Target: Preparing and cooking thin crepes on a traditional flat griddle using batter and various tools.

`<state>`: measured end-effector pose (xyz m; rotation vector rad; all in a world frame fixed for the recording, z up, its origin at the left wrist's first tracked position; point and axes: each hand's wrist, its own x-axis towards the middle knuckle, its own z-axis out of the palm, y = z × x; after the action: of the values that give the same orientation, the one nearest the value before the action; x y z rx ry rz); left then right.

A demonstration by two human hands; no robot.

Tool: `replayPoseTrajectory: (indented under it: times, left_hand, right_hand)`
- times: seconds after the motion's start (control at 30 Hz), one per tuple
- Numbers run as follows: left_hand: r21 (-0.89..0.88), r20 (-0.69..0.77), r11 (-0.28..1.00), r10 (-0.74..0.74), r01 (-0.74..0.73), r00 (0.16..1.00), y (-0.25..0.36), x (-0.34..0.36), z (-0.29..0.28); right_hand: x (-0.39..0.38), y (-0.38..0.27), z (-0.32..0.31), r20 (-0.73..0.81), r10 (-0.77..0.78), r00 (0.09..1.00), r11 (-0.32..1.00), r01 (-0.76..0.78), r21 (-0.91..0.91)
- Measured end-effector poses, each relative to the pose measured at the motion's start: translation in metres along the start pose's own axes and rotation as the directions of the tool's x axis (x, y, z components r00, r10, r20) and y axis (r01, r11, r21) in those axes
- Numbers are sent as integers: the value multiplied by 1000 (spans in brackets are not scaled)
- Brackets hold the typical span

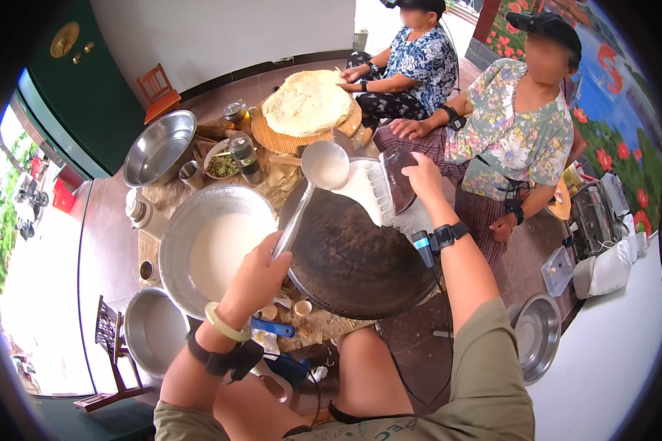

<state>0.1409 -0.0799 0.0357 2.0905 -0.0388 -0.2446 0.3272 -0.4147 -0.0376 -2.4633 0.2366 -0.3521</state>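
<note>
My left hand (261, 273) is closed around the handle of a metal ladle (297, 219). Pale batter sits in the ladle's bowl, which hangs over the far left part of a dark round griddle (346, 257). In my right hand (424, 181) is a dark brown scraper (399, 184), held at the griddle's far right side. White batter (360, 189) covers the far part of the griddle, with ridged marks beside the scraper's edge. The rest of the griddle's surface is bare. To the left stands a large metal basin (173, 246) of pale batter.
Beyond the griddle, flat round breads (307, 103) lie on a woven round mat (261, 136). A glass jar (244, 158), a bowl of greens (221, 163) and an empty-looking basin (162, 151) stand far left. Two people sit across and to the right. A blue-handled tool (273, 327) lies near me.
</note>
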Motion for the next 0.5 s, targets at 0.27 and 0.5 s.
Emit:
replayPoseTrajectory:
  times: [0.27, 0.5]
  left_hand:
    - [-51, 11, 995, -82, 83, 997, 6, -41, -12]
    - [-328, 131, 907, -234, 265, 963, 11, -73, -24]
  right_hand:
    - [-4, 11, 21, 121, -240, 963, 934, 195, 300]
    - [27, -2, 27, 210, -142, 967, 979, 106, 173]
